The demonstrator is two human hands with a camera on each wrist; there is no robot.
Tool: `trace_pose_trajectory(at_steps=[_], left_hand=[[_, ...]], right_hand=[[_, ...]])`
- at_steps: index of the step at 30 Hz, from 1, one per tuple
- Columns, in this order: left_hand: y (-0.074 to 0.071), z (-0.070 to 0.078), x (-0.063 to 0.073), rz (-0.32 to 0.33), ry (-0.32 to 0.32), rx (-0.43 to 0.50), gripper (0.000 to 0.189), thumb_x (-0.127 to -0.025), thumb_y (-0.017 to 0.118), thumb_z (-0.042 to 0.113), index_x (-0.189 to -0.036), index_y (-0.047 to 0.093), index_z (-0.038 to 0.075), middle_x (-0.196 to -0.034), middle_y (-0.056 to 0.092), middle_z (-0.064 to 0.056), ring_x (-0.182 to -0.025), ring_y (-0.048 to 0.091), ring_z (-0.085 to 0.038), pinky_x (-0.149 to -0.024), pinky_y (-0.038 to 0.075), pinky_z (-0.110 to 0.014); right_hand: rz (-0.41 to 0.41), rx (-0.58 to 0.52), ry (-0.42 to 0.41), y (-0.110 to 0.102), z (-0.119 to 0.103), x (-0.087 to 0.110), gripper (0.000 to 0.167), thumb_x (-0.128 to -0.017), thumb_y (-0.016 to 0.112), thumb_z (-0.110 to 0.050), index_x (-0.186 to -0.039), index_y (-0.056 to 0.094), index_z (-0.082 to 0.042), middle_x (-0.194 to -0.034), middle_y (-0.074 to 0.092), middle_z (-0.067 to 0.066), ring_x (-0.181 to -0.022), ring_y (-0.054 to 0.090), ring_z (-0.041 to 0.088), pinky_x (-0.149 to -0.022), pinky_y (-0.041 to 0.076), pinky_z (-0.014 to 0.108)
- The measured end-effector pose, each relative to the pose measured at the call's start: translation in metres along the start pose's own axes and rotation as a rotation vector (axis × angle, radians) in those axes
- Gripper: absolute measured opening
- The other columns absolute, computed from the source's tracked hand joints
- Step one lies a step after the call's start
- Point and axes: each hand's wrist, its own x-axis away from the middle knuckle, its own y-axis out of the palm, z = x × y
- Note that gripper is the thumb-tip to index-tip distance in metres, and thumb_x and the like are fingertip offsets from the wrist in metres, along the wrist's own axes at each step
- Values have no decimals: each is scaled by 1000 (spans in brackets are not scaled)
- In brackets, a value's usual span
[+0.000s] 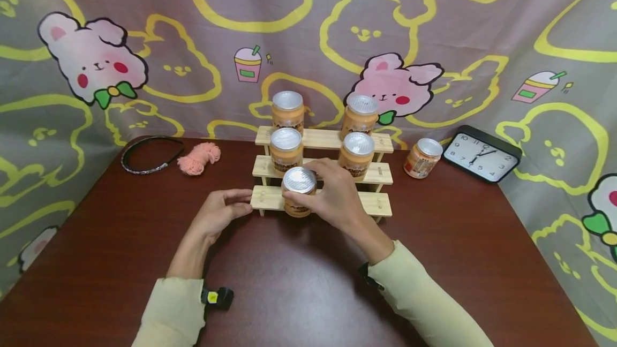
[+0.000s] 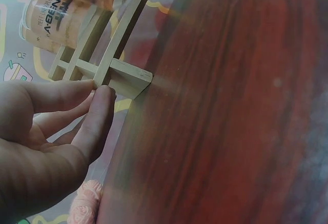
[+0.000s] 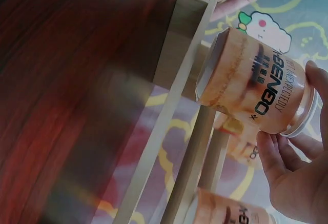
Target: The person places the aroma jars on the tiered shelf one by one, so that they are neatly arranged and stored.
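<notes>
In the head view a three-step wooden stand [image 1: 376, 203] stands on the table. My right hand [image 1: 337, 197] grips an orange can [image 1: 300, 180] with a silver lid, thumb and fingers round its upper end. That can is upright over the left part of the lowest step; the right wrist view shows its base at the plank and dark lettering on its side. At the stand's left end, my left hand [image 1: 219, 213] pinches the lowest plank's edge between thumb and fingertips, as the left wrist view shows. Two similar cans stand on the middle step, among them a left can [image 1: 286, 151], and two on the top step.
Right of the stand, another orange can [image 1: 422, 158] stands on the table beside a black-framed clock [image 1: 482, 154]. Pink yarn [image 1: 199, 158] and a dark headband [image 1: 126, 160] lie at the left. Behind the table hangs a patterned cloth [image 1: 308, 58].
</notes>
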Motion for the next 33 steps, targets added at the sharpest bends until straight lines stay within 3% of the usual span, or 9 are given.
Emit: trace_pose_trajectory(at_steps=[15,33], left_hand=[[1,-4,-1,-7,7,-4,44,-93,62,-6,-135,55,-15,-129,61,-29,-98,64,-11,-81,52,-21],[-1,-3,-1,-13,6,-2,45,-94,61,-5,-137,53,-15,-133,59,-31,-101,64,-12,-82,51,-20]], right_hand=[[-4,14,50,24,-11,-3,53,-68,96,-36,-102,73,-2,-96,68,6,-83,62,16,-66,51,31],[-38,21,72,29,-16,-9,62,-66,96,-42,-106,71,-2,-105,70,9,-94,65,20,-76,55,34]])
